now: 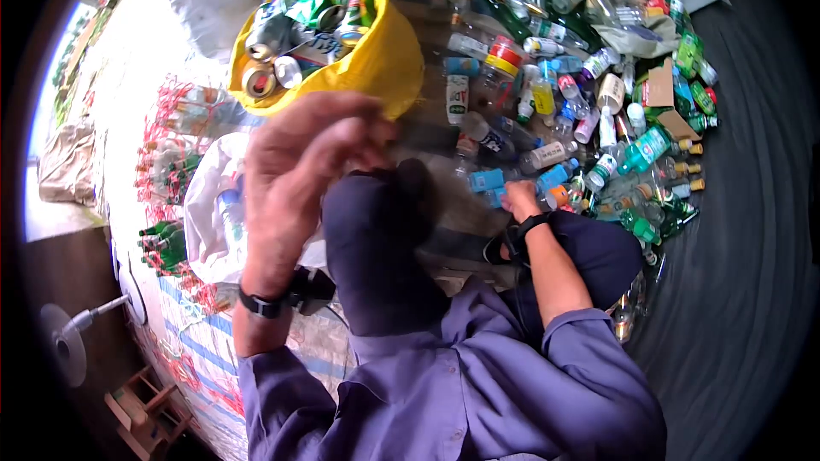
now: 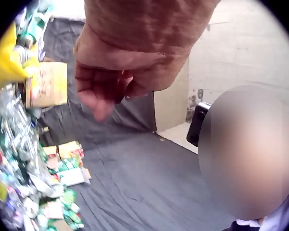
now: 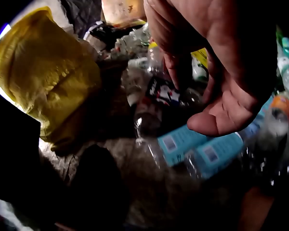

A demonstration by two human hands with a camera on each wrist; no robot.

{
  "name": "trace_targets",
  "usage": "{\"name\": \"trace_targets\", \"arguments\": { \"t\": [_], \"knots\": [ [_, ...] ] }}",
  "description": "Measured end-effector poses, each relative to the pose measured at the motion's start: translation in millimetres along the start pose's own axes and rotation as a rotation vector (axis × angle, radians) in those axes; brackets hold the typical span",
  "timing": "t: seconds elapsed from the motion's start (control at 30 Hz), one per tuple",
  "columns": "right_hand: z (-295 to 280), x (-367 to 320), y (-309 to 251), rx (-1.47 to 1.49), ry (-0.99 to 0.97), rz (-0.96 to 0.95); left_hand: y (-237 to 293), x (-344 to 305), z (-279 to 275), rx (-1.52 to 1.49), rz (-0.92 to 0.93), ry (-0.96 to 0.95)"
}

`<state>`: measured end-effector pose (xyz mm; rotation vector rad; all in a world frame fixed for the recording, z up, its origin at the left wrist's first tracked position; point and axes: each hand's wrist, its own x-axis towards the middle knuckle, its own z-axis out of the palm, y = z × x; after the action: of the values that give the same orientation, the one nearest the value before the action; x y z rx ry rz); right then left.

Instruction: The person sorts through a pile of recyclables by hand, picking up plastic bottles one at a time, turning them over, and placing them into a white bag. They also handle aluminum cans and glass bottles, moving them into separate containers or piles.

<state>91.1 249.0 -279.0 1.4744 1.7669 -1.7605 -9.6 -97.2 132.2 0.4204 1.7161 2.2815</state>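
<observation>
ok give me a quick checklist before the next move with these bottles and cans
- Left hand empty: cannot tell; it is raised and blurred, its fingers curled.
- Right hand free: ok; no bottle visibly gripped, fingers above the blue-labelled bottles.
- Yellow bag open at the top: ok; cans show in its mouth.
- Only cans in that bag: cannot tell; lower contents are hidden.
- Bottle pile sorted by colour: not ok; green and clear bottles lie mixed.

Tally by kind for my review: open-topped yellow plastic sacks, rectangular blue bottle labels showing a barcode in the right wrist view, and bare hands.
Open-topped yellow plastic sack: 1
Rectangular blue barcode labels: 2
Left hand plus right hand: 2
Total: 5
</observation>
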Motion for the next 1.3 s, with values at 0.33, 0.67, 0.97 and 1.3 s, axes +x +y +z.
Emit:
{"name": "trace_targets", "arguments": {
  "t": [0.33,0.67,0.97,1.3],
  "knots": [
    [2.4,22.9,74.1,0.267,0.152,0.332,-103.1,54.4,100.3,-0.159,-0.367,-0.219],
    [27.8,63.5,90.4,0.365,0.104,0.523,-126.1,69.2,99.2,-0.219,-0.577,-0.119],
    [33.7,14.2,49.5,0.276,0.187,0.306,-131.4,74.6,105.8,-0.110,-0.629,-0.126],
    [64.7,-25.2,21.8,0.230,0.038,-0.493,-146.4,74.7,105.8,0.082,-0.497,-0.217]
  ]
}}
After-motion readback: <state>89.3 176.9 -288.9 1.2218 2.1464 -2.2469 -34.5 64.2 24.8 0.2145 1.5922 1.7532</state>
